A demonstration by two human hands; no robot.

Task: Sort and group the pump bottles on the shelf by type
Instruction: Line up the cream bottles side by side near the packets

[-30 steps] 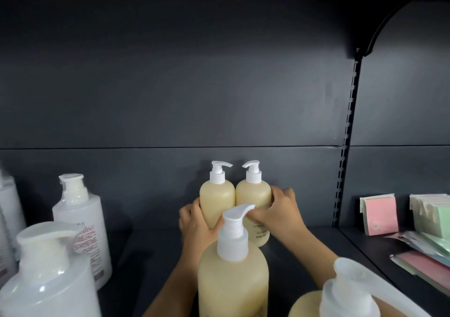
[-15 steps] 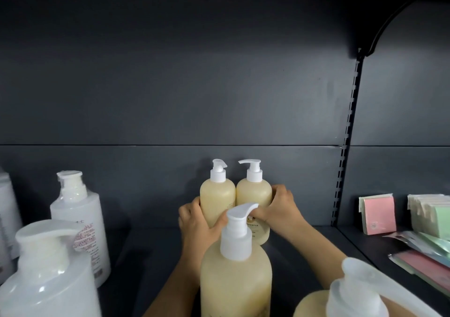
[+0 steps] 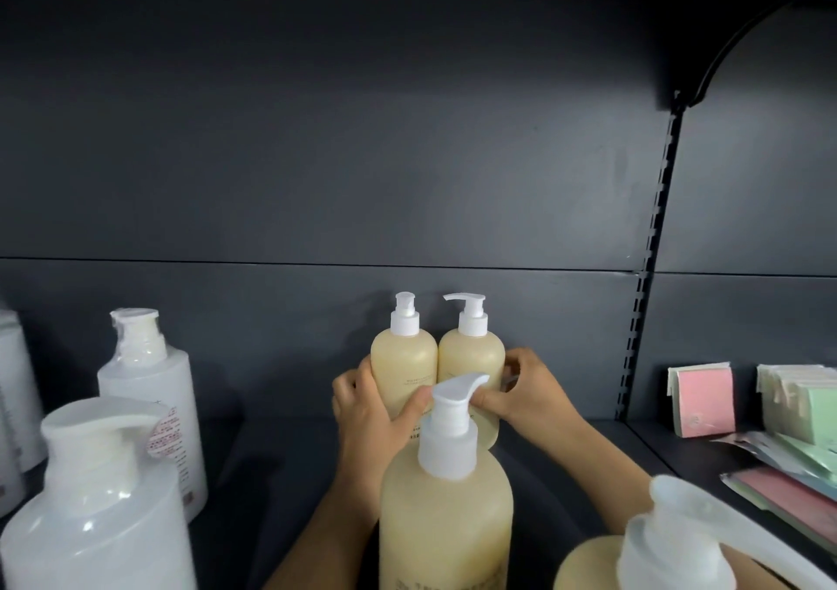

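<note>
Two cream pump bottles stand side by side against the shelf's back wall. My left hand [image 3: 369,413] grips the left cream bottle [image 3: 403,363]; my right hand [image 3: 525,392] grips the right cream bottle [image 3: 473,358]. Closer to me a third cream bottle [image 3: 446,512] stands in front and hides their lower parts. A fourth cream bottle [image 3: 666,549] shows at the bottom right. White pump bottles stand to the left: one near [image 3: 97,508], one farther back [image 3: 149,399], and more at the left edge [image 3: 13,390].
The dark shelf floor [image 3: 281,453] lies between the white and cream bottles. A slotted upright [image 3: 643,281] divides this bay from the right one, where pink packets [image 3: 704,399], green packets [image 3: 801,401] and flat sachets [image 3: 788,485] lie.
The two back bottles have been turned: the left pump spout now points toward me and the right spout points left. Both hands stayed on the bottles, shifting only slightly.
</note>
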